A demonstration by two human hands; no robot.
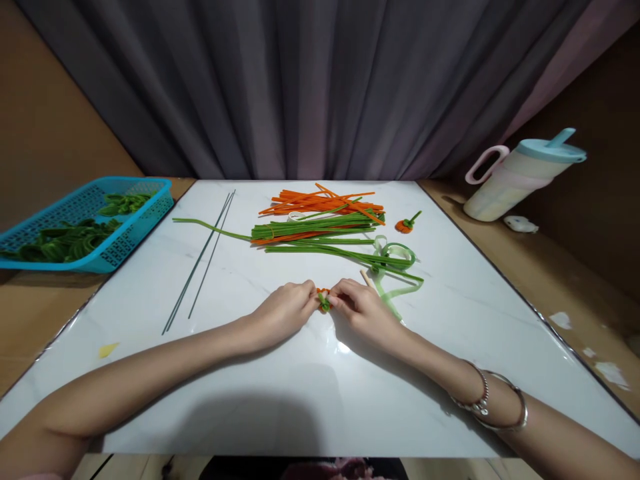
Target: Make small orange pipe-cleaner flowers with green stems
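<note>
Orange-and-green pipe-cleaner piece (323,299) sits pinched between my fingertips, left hand (283,311) and right hand (361,308) meeting over the near middle of the white table (250,400). Farther off lie green stems (320,233) and orange stems (320,200); a blue basket (85,223) sits far left.

Bare tabletop (300,400) near; pipe cleaners (320,230) seemingly beyond.
</note>
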